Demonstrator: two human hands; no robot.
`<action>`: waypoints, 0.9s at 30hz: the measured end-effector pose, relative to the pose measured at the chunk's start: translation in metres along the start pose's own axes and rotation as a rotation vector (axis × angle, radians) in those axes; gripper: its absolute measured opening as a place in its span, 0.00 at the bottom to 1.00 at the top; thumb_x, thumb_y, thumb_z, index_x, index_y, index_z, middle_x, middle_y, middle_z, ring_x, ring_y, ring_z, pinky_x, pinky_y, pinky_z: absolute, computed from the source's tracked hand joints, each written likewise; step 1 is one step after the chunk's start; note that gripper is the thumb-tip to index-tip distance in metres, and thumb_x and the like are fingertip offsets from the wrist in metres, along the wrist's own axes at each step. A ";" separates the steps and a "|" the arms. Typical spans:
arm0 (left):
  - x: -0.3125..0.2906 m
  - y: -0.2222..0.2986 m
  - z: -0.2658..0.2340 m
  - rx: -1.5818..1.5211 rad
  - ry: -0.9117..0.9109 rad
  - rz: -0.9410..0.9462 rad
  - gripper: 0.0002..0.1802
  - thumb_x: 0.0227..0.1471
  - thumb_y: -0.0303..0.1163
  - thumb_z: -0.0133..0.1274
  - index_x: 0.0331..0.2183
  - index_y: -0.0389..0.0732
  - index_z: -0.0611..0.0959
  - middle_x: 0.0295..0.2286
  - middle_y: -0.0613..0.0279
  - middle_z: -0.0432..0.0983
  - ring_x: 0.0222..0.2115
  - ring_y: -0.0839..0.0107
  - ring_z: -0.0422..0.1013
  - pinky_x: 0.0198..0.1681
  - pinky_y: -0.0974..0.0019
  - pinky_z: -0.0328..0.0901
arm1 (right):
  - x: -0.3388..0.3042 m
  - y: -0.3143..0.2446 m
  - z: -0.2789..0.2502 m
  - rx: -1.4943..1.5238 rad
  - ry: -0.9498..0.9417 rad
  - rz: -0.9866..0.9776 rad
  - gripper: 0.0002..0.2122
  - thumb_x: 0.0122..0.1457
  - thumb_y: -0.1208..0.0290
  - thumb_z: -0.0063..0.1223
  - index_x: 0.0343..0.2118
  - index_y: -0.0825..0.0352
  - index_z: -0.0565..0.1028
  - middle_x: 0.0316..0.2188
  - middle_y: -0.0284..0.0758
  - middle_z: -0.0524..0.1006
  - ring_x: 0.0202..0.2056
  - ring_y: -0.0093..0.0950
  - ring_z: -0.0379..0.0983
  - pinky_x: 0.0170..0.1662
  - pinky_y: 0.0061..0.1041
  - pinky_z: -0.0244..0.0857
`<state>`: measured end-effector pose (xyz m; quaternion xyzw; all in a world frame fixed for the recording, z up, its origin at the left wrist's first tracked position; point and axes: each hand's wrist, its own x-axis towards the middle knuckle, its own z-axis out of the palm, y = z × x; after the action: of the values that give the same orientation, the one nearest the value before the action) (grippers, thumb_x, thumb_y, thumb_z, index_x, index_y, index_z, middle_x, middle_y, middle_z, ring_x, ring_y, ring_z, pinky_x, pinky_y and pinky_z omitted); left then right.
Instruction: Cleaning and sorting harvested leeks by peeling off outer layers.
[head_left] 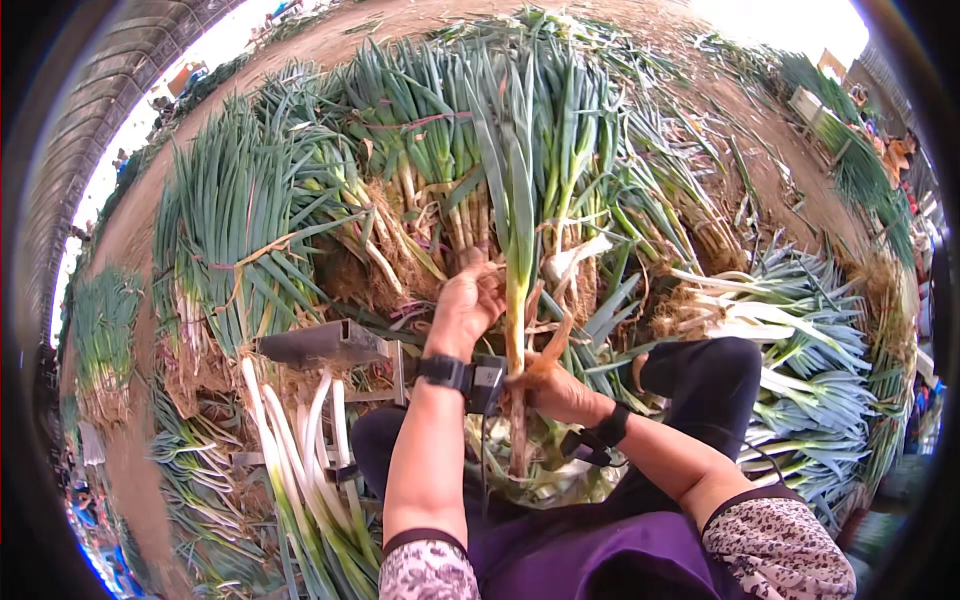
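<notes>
A long green onion [517, 215] stands upright in front of me, leaves up, with brown outer skin around its lower stalk. My right hand [560, 390] is closed around that lower stalk, with a dry brown skin strip [558, 338] sticking up by its fingers. Just left of the stalk, my left hand [468, 303] is held up with its fingers loosely bent and apart; nothing shows in it. Peeled skins [560, 470] lie below, between my knees.
Bundled green onions [235, 200] stand in a row ahead and to the left. Peeled white-stalked onions lie at the right [810, 385] and lower left [295, 450]. A dark metal bar [325, 343] sits left of my hands. Leaf scraps litter the dirt floor [330, 45].
</notes>
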<state>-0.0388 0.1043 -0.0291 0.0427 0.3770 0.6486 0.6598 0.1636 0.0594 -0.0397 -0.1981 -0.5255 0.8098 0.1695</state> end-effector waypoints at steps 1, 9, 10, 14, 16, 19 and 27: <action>0.008 -0.025 0.020 -0.040 0.046 -0.013 0.14 0.53 0.40 0.53 0.32 0.38 0.77 0.27 0.59 0.76 0.28 0.63 0.72 0.36 0.61 0.69 | -0.019 -0.006 -0.002 0.085 0.036 0.127 0.10 0.58 0.71 0.50 0.41 0.67 0.69 0.31 0.31 0.74 0.32 0.23 0.73 0.36 0.23 0.69; 0.042 -0.095 0.048 -0.008 -0.081 -0.175 0.14 0.52 0.39 0.55 0.33 0.37 0.80 0.25 0.58 0.77 0.25 0.64 0.74 0.29 0.59 0.70 | -0.070 -0.016 -0.037 0.117 0.104 0.403 0.13 0.59 0.66 0.48 0.44 0.66 0.69 0.35 0.31 0.74 0.34 0.23 0.73 0.35 0.26 0.71; 0.052 -0.097 0.044 0.056 -0.065 -0.177 0.13 0.53 0.37 0.54 0.33 0.36 0.80 0.25 0.58 0.77 0.24 0.64 0.74 0.28 0.59 0.70 | -0.070 -0.015 -0.039 0.118 0.108 0.407 0.13 0.59 0.66 0.48 0.44 0.66 0.69 0.35 0.31 0.74 0.34 0.23 0.73 0.35 0.26 0.71; 0.062 -0.097 0.049 0.147 0.162 -0.046 0.09 0.51 0.32 0.56 0.29 0.35 0.80 0.22 0.58 0.76 0.20 0.65 0.72 0.21 0.60 0.68 | -0.053 -0.044 -0.052 0.052 0.266 0.348 0.16 0.56 0.58 0.52 0.39 0.66 0.70 0.32 0.31 0.74 0.30 0.22 0.72 0.30 0.26 0.68; 0.063 -0.097 0.045 0.161 0.174 -0.024 0.09 0.49 0.32 0.59 0.27 0.36 0.81 0.22 0.59 0.75 0.19 0.66 0.71 0.21 0.61 0.67 | -0.024 -0.052 -0.073 -0.178 0.522 0.267 0.16 0.56 0.56 0.52 0.29 0.68 0.73 0.24 0.31 0.74 0.25 0.22 0.71 0.26 0.26 0.66; 0.061 -0.097 0.048 0.206 0.166 -0.025 0.08 0.46 0.29 0.61 0.26 0.34 0.81 0.23 0.60 0.75 0.19 0.69 0.71 0.23 0.62 0.67 | 0.013 -0.026 -0.092 -0.411 0.685 0.086 0.17 0.56 0.58 0.51 0.21 0.70 0.73 0.16 0.32 0.73 0.19 0.22 0.70 0.22 0.24 0.65; 0.029 -0.084 0.030 0.347 0.169 0.105 0.11 0.51 0.30 0.56 0.30 0.29 0.79 0.22 0.52 0.77 0.19 0.66 0.72 0.24 0.66 0.68 | -0.101 0.033 -0.027 -0.625 0.114 0.493 0.15 0.55 0.62 0.46 0.27 0.73 0.77 0.26 0.46 0.77 0.30 0.33 0.76 0.34 0.36 0.70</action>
<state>0.0432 0.1307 -0.0661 0.1208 0.5343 0.6087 0.5741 0.2619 0.0193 -0.0659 -0.4046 -0.6731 0.6152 -0.0693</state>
